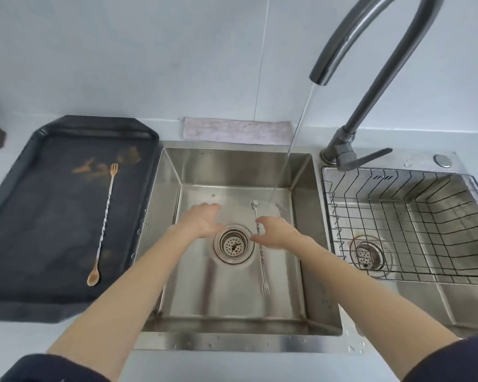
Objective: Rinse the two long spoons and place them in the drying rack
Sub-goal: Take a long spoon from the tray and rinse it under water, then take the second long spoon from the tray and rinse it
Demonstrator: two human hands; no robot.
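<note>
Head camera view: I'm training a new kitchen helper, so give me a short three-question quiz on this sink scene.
1. True or false: the drying rack already holds a spoon.
2. Where does the soiled spoon lie? A) on the dark tray B) in the sink C) on the cloth
3. Fill in: water runs from the faucet and lands near the bowl end of the ______ lying on the sink floor.

Key
1. False; the rack is empty.
2. A.
3. Twisted spoon; the right hand hovers open over it, the left hand is open beside the drain.
</note>
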